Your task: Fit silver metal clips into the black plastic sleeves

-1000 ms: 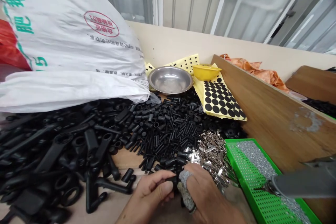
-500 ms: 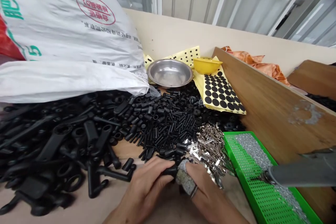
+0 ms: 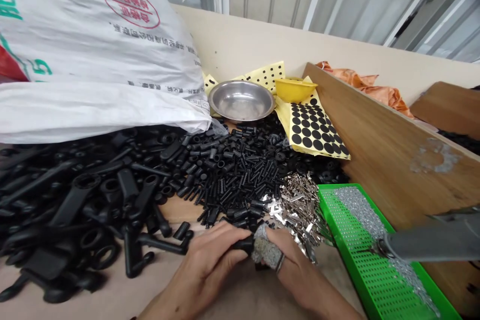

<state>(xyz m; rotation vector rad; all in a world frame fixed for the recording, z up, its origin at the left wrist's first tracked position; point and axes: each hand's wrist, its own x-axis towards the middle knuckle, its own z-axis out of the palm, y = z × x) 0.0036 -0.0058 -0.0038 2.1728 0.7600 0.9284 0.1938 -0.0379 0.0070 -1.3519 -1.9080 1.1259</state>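
Observation:
In front of me, low in the view, my left hand is closed with thumb and finger on a black cylindrical plastic part. My right hand meets it from the other side, its fingers closed at the part's right end. Grey speckled wrapping covers a finger and thumb of that hand and hides much of what it grips. Beyond my hands lie small black ribbed plastic pieces and a heap of shiny metal clips. Black plastic handles are piled to the left.
A green perforated tray with small silvery pieces stands at right, under a grey tool arm. A steel bowl, yellow bowl, and black-dot sticker sheets are behind. A white sack and wooden board flank the pile.
My hands stay together on the black part, with the right hand turned slightly. The whole view has shifted a little.

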